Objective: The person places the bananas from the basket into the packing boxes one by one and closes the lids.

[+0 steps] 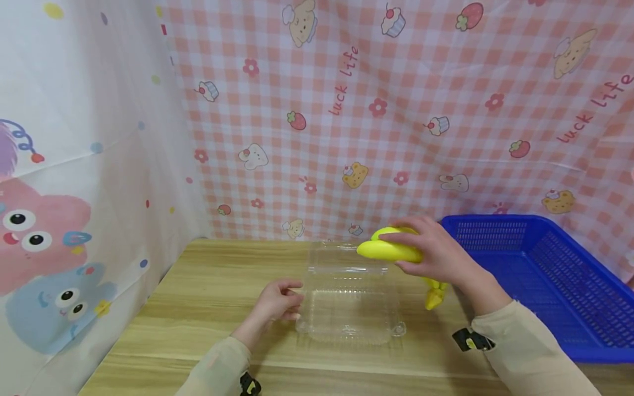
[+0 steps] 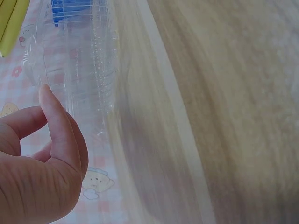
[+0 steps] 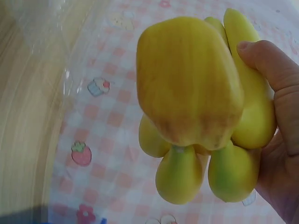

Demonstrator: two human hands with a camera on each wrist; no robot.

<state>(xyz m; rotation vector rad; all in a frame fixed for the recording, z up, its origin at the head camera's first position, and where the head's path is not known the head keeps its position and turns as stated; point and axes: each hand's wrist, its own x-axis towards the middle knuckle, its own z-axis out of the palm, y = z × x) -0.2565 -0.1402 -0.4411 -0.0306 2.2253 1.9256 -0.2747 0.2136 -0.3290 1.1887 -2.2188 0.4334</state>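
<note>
A bunch of yellow bananas (image 1: 391, 251) is gripped by my right hand (image 1: 436, 250), held up over the right rear part of a clear plastic box (image 1: 349, 316). In the right wrist view the thick stem end of the bananas (image 3: 187, 84) faces the camera, and my thumb lies along one fruit. The box stands on the table with its lid (image 1: 342, 256) folded back toward the wall. Beside the box's left edge is my left hand (image 1: 278, 301), fingers loosely bent, a fingertip right at the clear plastic in the left wrist view.
A large blue plastic basket (image 1: 584, 355) stands on the right side of the wooden table (image 1: 198, 308). Behind the table hangs a pink checked cloth (image 1: 317, 148), and a white printed cloth (image 1: 114, 220) hangs along the left.
</note>
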